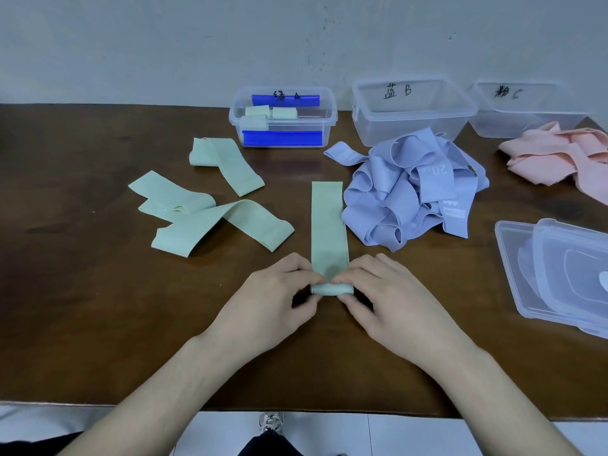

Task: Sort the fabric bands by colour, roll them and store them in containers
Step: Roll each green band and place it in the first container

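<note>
On the brown table (98, 291): blue heap (414, 195) and pink heap (559, 159) unrolled beside bare tubs | three loose green bands (210, 215) wait | green tub (283, 116) holds three rolls | my left hand (273, 301) and right hand (385, 297) pinch the green band (329, 225)'s near end, first turn curled.

Green band (329, 225), lilac heap (414, 189), pink heap (559, 156)

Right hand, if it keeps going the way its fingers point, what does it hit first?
The right hand points up-left at the near, rolled end of the green band, which its fingers already pinch. Straight on, it would probably meet the left hand.
</note>
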Demonstrator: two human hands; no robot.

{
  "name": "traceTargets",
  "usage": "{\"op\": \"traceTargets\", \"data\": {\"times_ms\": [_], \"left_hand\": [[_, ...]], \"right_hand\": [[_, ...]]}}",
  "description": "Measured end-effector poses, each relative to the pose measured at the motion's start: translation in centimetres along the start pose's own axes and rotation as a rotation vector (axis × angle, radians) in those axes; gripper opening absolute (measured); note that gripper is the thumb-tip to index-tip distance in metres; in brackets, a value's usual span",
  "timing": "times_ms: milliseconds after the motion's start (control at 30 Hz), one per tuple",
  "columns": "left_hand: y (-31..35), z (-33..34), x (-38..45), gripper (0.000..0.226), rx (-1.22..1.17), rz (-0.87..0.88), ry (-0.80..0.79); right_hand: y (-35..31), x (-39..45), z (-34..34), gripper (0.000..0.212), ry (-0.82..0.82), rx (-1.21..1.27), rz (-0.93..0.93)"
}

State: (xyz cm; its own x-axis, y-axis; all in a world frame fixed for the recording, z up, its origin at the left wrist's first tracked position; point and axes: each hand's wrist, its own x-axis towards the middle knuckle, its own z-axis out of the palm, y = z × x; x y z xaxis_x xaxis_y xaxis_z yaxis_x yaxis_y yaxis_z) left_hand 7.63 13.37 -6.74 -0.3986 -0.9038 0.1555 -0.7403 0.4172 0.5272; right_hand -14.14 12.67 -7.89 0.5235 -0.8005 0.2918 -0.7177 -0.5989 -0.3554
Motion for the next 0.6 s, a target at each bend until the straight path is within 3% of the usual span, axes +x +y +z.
{"op": "traceTargets", "data": {"times_ms": [300,600], "left_hand": [[1.5,0.2,-2.8,0.02,-0.089,-0.002,-0.078],[1.6,0.6,-3.2,0.016,-0.112,0.018,0.017]], "right_hand": [[-1.6,-3.1,-0.8,0.02,-0.076,-0.02,-0.025],[-1.8,-3.0,-0.3,0.029,0.006,-0.065,0.052]]}}
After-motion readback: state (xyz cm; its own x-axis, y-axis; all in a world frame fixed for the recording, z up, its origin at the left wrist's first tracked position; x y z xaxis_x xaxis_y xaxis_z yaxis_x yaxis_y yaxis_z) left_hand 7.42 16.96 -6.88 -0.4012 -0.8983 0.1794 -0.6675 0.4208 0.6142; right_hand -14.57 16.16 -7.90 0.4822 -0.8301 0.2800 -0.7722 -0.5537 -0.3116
